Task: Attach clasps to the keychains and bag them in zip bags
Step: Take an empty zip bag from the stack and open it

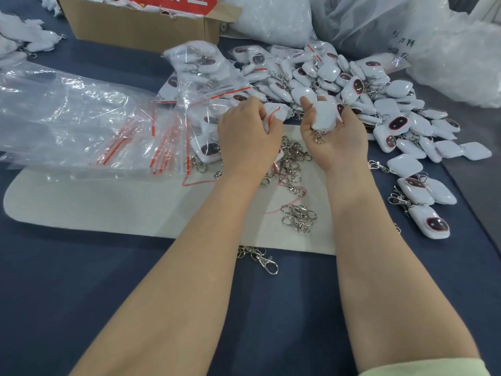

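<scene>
Bagging is judged to be in hand: a keychain (324,116) with its clasp (320,137) fitted is cupped in the curled right hand (336,137), and a zip bag (273,112) is gripped in the left hand (248,131) just beside it. Next, the bag's mouth must be opened and the keychain slid in. Open room is left on the near counter (81,280); loose clasps (294,158) lie beneath, the keychain heap (379,99) crowds the right, and empty bags (108,126) the left.

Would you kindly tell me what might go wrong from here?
The silver clasp hanging from the white square keychain in the right hand might snag the loose metal clasps heaped on the grey mat below. The left hand grips its clear red-strip zip bag, which may crease the seal. One stray clasp lies off the mat and could be overlooked.
</scene>
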A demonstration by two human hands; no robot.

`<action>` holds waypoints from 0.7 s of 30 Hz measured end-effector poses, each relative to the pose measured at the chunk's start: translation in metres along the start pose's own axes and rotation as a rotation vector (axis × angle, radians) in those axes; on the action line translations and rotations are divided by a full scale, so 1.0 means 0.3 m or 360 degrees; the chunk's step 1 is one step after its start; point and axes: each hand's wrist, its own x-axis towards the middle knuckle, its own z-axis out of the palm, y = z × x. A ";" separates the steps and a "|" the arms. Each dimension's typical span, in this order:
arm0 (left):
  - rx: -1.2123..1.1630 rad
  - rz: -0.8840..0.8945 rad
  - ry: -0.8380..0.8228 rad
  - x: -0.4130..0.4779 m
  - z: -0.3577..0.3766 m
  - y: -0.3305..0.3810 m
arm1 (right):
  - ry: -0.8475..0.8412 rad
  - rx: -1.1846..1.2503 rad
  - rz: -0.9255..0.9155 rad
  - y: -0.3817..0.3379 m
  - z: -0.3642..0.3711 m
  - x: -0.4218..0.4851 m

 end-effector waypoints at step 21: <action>0.0011 0.0000 -0.0016 0.004 -0.001 0.002 | -0.0038 -0.1213 -0.0370 0.054 0.002 0.017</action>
